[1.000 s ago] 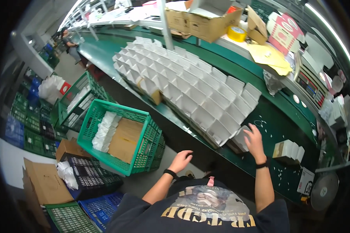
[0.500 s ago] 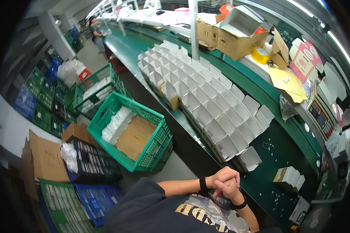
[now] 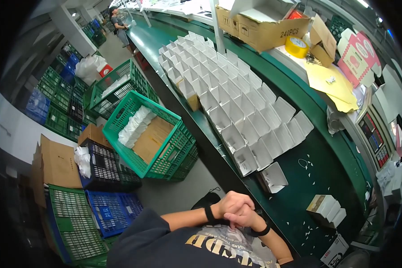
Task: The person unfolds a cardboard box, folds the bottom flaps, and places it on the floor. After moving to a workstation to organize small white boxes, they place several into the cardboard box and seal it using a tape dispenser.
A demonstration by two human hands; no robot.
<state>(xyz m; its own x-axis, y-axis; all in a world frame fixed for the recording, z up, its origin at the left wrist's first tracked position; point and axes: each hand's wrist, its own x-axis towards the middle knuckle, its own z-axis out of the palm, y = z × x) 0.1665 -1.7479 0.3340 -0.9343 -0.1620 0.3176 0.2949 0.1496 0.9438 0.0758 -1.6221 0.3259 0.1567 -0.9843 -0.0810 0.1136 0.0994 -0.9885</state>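
My left hand [image 3: 233, 203] and my right hand [image 3: 244, 217] are clasped together in front of my shirt, fingers closed around each other. Nothing shows between them, though the inner sides are hidden. Beyond them, on the green conveyor [image 3: 295, 178], stand close rows of small white boxes [image 3: 236, 109] with their flaps up. One box [image 3: 274, 177] sits apart at the near end, closest to my hands. To the right of my hands a small group of white boxes [image 3: 328, 210] lies on the belt.
Left of the conveyor, a green crate [image 3: 149, 172] holds cardboard and white bags. Blue and green crates [image 3: 114, 212] stand at lower left. A shelf at right carries a brown carton [image 3: 259, 33], yellow tape [image 3: 296, 46] and yellow sheets [image 3: 328, 85]. A person [image 3: 119, 27] stands far off.
My clasped hands sit slightly further left in the picture, still joined. The whole view has shifted a little with my head. The boxes appear to stand as before.
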